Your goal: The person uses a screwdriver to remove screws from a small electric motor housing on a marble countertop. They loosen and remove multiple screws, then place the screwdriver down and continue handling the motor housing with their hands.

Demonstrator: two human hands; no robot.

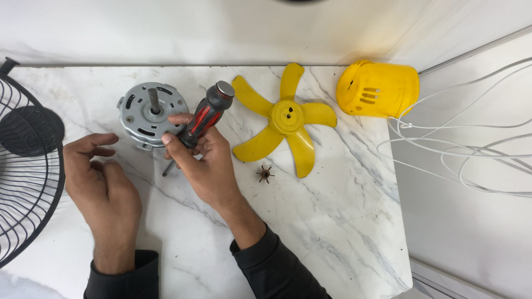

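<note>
The right hand (202, 160) grips a red-and-black screwdriver (200, 123), its shaft slanting down-left toward the desk (310, 221), tip probably touching. The fan motor (151, 113) lies just beyond; the left hand (100, 177), empty and half-curled, rests beside it.

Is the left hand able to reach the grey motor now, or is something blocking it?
Probably yes. The left hand lies empty just beside the grey motor, with bare marble between them. The right hand, holding the screwdriver, is on the motor's other side.
</note>
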